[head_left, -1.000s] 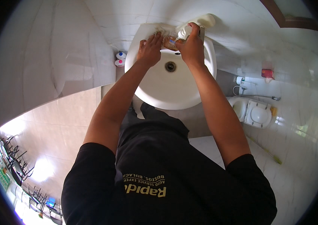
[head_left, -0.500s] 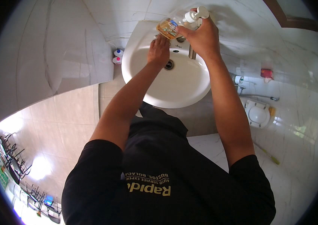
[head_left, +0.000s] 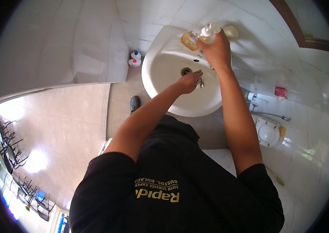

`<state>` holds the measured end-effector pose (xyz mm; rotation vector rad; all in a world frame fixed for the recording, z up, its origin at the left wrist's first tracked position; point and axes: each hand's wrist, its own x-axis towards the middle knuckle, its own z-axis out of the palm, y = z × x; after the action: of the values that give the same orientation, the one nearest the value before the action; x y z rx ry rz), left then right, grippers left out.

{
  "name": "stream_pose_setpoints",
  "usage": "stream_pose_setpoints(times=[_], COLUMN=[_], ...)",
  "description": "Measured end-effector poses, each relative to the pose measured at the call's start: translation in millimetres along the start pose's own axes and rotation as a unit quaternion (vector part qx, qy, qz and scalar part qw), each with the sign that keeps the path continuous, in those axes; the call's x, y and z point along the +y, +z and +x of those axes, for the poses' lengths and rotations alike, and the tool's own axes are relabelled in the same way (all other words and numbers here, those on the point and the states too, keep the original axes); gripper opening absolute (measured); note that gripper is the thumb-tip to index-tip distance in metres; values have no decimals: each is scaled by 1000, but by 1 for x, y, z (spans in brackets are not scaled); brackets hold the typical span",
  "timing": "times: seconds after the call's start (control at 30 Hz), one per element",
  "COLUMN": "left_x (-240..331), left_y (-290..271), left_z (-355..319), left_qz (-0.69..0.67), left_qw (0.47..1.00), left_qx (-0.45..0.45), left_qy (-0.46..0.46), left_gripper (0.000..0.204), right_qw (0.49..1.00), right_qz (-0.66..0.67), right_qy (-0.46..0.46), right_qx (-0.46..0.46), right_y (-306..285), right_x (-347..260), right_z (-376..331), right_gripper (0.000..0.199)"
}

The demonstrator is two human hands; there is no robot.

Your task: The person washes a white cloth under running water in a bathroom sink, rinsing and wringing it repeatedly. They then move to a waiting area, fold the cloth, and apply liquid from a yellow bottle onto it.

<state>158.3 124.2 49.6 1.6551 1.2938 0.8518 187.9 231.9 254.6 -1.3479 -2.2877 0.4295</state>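
Note:
A clear pump bottle of amber liquid [head_left: 189, 40] with a white pump head is held by my right hand [head_left: 217, 50], its fingers wrapped round the upper part. The bottle leans to the left over the back rim of the white washbasin [head_left: 158, 73]. Lower down, inside the bowl, my left hand [head_left: 190, 82] reaches in with fingers stretched out and nothing held. It is just below the drain [head_left: 186, 72], and something shiny, seemingly water, shows by its fingertips. My right hand and wrist hide most of the faucet.
Two small bottles with blue and pink caps [head_left: 135, 59] stand left of the basin. A toilet [head_left: 268, 134] with a hose is on the right, and a red item [head_left: 281, 92] is on the marbled wall. A cream round object [head_left: 231, 33] sits behind my right hand.
My left hand has come away from the back rim beside the bottle, down and right into the bowl. My right hand still grips the bottle. The view has shifted slightly.

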Motion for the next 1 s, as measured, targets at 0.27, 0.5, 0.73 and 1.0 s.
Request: stream_pose_setpoints(times=[0.27,0.5,0.73,1.0], left_x=[46,59,71,120], left_y=[-65,-106,-136,-149], left_z=[-74,-95,-110,-93], left_qz=[-491,-604,-612,-527], left_qw=[840,755,737,794], left_qx=[-11,28,70,24], left_qy=[-230,-256,-278,-301], left_gripper=[54,48,43,40], right_qw=[996,992,993,831], right_qz=[3,12,73,502], right_qy=[59,77,77,206], right_qx=[-69,-96,-45,-121], right_y=[38,37,-2,16], right_x=[31,39,-2,-16], right_z=[0,3,-67,-176], right_gripper=[56,58,63,38])
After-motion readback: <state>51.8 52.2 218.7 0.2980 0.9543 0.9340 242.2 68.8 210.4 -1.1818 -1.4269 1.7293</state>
